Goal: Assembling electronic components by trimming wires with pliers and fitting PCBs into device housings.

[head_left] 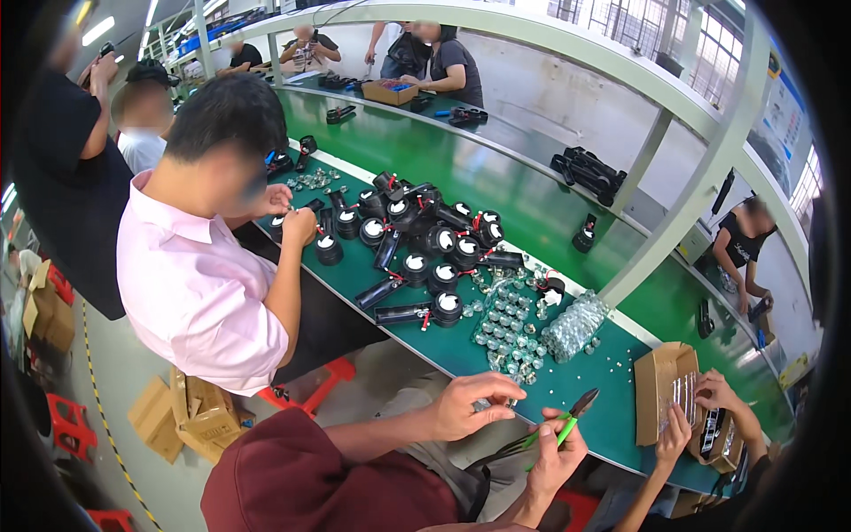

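Observation:
My left hand [474,408] is over the bench's near edge, its thumb and index finger curled toward each other. What they hold, if anything, is too small to make out. My right hand [554,457] grips diagonal-cutting pliers [567,429] with green handles, their dark jaws tilted up and to the right. Beyond my hands lie many small clear faceted pieces [505,332], partly set out in rows. A roll of clear bubbled plastic [574,326] rests beside them. Farther left is a heap of black torch-like units [434,239] with round white-marked heads and short red wires.
A co-worker in a pink shirt [191,275] handles small parts at my left. At my right, another person's hands [696,412] work at an open cardboard box [654,390]. A white metal post [683,195] rises past the green conveyor [532,191]. Red stools [310,390] stand below.

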The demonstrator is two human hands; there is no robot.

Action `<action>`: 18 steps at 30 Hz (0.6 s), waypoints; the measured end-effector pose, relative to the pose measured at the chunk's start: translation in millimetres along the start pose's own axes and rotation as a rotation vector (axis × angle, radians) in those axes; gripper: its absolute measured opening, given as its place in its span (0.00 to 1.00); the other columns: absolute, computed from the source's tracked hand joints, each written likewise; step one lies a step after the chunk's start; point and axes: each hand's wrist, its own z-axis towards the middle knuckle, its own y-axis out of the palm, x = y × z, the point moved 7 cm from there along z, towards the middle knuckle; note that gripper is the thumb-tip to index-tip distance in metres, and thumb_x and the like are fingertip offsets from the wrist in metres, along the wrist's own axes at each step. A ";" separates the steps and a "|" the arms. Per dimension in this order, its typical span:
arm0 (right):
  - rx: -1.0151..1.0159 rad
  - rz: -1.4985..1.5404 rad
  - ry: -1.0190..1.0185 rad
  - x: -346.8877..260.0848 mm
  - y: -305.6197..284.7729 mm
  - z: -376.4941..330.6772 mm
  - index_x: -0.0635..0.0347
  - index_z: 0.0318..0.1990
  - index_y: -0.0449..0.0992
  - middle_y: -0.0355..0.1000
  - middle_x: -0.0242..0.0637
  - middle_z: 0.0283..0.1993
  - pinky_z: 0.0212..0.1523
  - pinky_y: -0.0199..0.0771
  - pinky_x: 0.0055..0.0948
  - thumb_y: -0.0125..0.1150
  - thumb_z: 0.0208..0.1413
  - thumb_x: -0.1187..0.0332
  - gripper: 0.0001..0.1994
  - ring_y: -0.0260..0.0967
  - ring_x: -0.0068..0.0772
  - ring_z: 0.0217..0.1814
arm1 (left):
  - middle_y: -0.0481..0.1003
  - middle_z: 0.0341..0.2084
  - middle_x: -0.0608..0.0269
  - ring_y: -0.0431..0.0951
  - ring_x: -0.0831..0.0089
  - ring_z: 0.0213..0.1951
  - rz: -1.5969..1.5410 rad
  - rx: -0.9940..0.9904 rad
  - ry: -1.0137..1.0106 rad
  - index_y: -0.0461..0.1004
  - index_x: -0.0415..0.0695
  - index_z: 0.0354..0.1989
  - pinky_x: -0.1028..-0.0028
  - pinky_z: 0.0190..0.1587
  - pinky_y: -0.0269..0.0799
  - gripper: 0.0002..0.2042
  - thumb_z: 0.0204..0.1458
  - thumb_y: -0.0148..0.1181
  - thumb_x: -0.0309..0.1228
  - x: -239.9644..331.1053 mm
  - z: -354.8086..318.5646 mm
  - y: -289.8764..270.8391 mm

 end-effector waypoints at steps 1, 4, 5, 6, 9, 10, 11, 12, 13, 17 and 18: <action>0.003 0.000 0.001 -1.0 -0.5 -1.7 0.69 0.28 0.77 0.76 0.45 0.38 0.43 0.70 0.29 0.62 0.52 0.75 0.05 0.72 0.31 0.41 | 0.76 0.43 0.59 0.79 0.74 0.40 -0.075 0.007 -0.034 0.76 0.39 0.50 0.75 0.41 0.76 0.14 0.55 0.62 0.18 -3.7 -1.8 0.7; 0.017 -0.008 0.030 0.4 -4.8 -6.6 0.69 0.28 0.77 0.77 0.45 0.38 0.43 0.71 0.29 0.63 0.51 0.75 0.05 0.72 0.31 0.41 | 0.75 0.45 0.59 0.78 0.76 0.40 -0.458 0.016 -0.175 0.73 0.37 0.52 0.76 0.42 0.76 0.13 0.57 0.60 0.19 -21.8 -7.7 8.7; 0.031 0.004 0.044 4.2 -8.2 -8.3 0.69 0.28 0.77 0.77 0.45 0.38 0.43 0.71 0.29 0.63 0.51 0.75 0.04 0.72 0.31 0.41 | 0.75 0.45 0.59 0.78 0.76 0.40 -0.461 0.011 -0.177 0.73 0.37 0.52 0.76 0.42 0.76 0.13 0.57 0.60 0.19 -22.3 -7.5 9.9; 0.045 0.015 0.058 6.9 -11.5 -9.4 0.68 0.28 0.77 0.76 0.46 0.39 0.43 0.71 0.29 0.63 0.50 0.75 0.04 0.72 0.31 0.41 | 0.75 0.46 0.59 0.78 0.76 0.41 -0.536 0.011 -0.212 0.72 0.36 0.52 0.76 0.42 0.76 0.13 0.58 0.60 0.19 -24.7 -7.3 11.2; 0.054 -0.033 0.060 7.4 -19.6 -8.3 0.68 0.28 0.76 0.76 0.45 0.39 0.43 0.70 0.29 0.63 0.50 0.75 0.04 0.71 0.30 0.39 | 0.75 0.47 0.58 0.79 0.76 0.41 -0.647 0.006 -0.289 0.70 0.34 0.53 0.76 0.44 0.76 0.14 0.59 0.58 0.19 -29.2 -6.4 12.0; 0.058 -0.034 0.061 8.4 -22.6 -6.6 0.68 0.28 0.76 0.76 0.45 0.39 0.43 0.70 0.29 0.63 0.50 0.75 0.04 0.71 0.30 0.39 | 0.75 0.48 0.57 0.79 0.75 0.42 -0.656 0.017 -0.302 0.70 0.34 0.54 0.75 0.45 0.76 0.14 0.60 0.58 0.19 -31.5 -6.4 11.3; 0.070 -0.110 0.003 5.8 -26.4 -3.9 0.68 0.28 0.76 0.76 0.44 0.39 0.43 0.70 0.29 0.63 0.50 0.75 0.05 0.71 0.30 0.39 | 0.75 0.49 0.56 0.79 0.74 0.42 -0.664 0.029 -0.316 0.70 0.34 0.54 0.75 0.46 0.77 0.14 0.60 0.58 0.19 -33.1 -6.3 10.7; 0.081 -0.187 -0.055 2.6 -30.4 -1.2 0.67 0.28 0.76 0.75 0.43 0.38 0.43 0.70 0.30 0.63 0.50 0.74 0.05 0.70 0.29 0.38 | 0.75 0.49 0.56 0.79 0.74 0.42 -0.665 0.027 -0.317 0.70 0.34 0.54 0.75 0.46 0.77 0.14 0.60 0.58 0.19 -32.3 -6.0 10.6; 0.095 -0.221 -0.009 5.1 -36.1 2.9 0.67 0.29 0.75 0.75 0.42 0.38 0.44 0.69 0.31 0.62 0.50 0.75 0.04 0.69 0.28 0.38 | 0.75 0.50 0.56 0.80 0.73 0.43 -0.674 0.040 -0.333 0.69 0.34 0.54 0.74 0.46 0.77 0.14 0.60 0.57 0.20 -32.6 -6.0 9.4; 0.334 -0.658 -0.278 -16.1 -59.3 21.3 0.73 0.39 0.76 0.74 0.47 0.42 0.48 0.71 0.39 0.59 0.52 0.75 0.09 0.71 0.44 0.43 | 0.75 0.51 0.54 0.80 0.70 0.44 -0.662 0.055 -0.356 0.68 0.35 0.55 0.71 0.48 0.78 0.14 0.61 0.56 0.20 -34.7 -5.7 5.3; 0.399 -0.783 -0.325 -18.7 -66.1 21.6 0.74 0.41 0.75 0.73 0.49 0.43 0.48 0.71 0.40 0.58 0.53 0.76 0.10 0.71 0.46 0.44 | 0.75 0.51 0.54 0.80 0.70 0.44 -0.662 0.059 -0.356 0.68 0.35 0.55 0.71 0.48 0.78 0.14 0.61 0.56 0.20 -34.7 -6.3 4.0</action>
